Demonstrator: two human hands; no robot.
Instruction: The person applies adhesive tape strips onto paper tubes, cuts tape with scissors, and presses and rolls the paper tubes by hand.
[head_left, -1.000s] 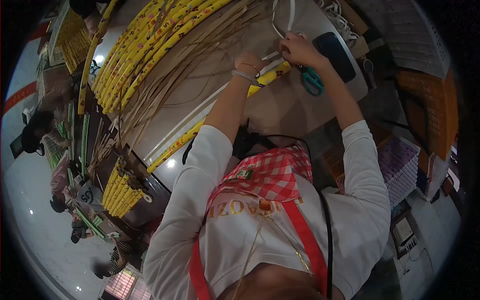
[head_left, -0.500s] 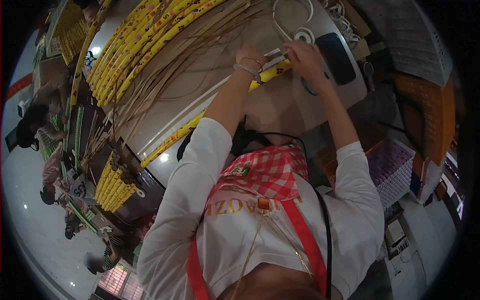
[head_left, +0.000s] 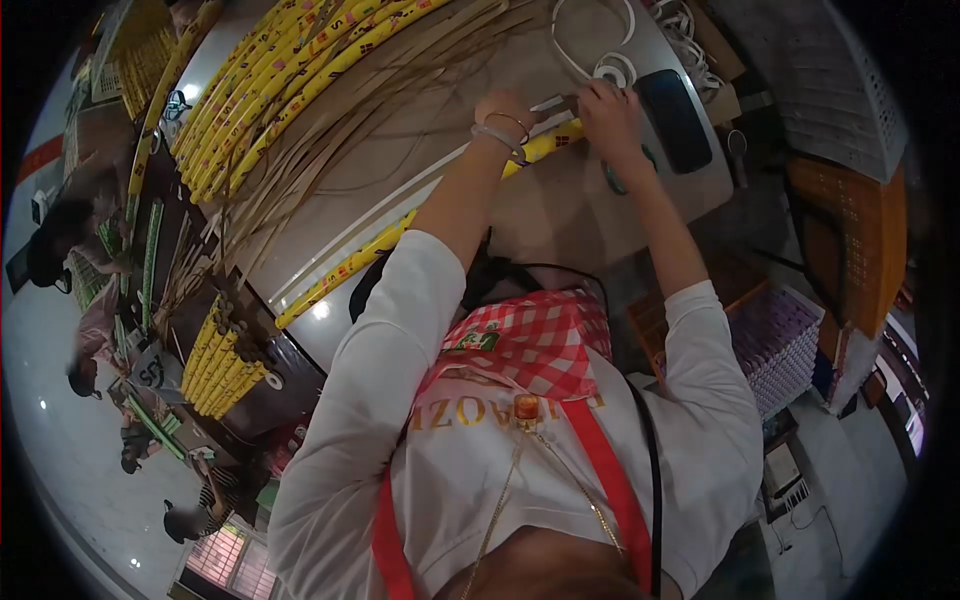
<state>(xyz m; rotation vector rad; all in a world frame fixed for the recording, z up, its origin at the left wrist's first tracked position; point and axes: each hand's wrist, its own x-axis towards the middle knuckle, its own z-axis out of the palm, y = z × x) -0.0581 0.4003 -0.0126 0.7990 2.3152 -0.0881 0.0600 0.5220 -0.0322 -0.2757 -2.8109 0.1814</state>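
Observation:
My left hand (head_left: 503, 104), with bracelets at the wrist, is closed around the end area of a long pale strip (head_left: 400, 190). My right hand (head_left: 608, 112) is pinched beside it, on something small and dark that I cannot make out. A whitish flat piece (head_left: 549, 103) shows in the gap between the hands. Just below them a yellow patterned tube (head_left: 350, 267) lies along the table edge, partly hidden by my left forearm. Teal-handled scissors (head_left: 614, 179) lie mostly hidden under my right wrist. A white tape roll (head_left: 614, 70) sits beyond my right hand.
Curved yellow tubes (head_left: 290, 75) and brown strips (head_left: 340, 140) cover the table's left side. A dark phone (head_left: 674, 120) lies at right. Bundled yellow tubes (head_left: 222, 365) stand at lower left. Other people are at far left; purple stacked trays (head_left: 775, 345) are at right.
The view has shifted slightly. My right hand has moved off the tape loop and down, baring the tape roll and covering more of the scissors. My left hand stays about where it was.

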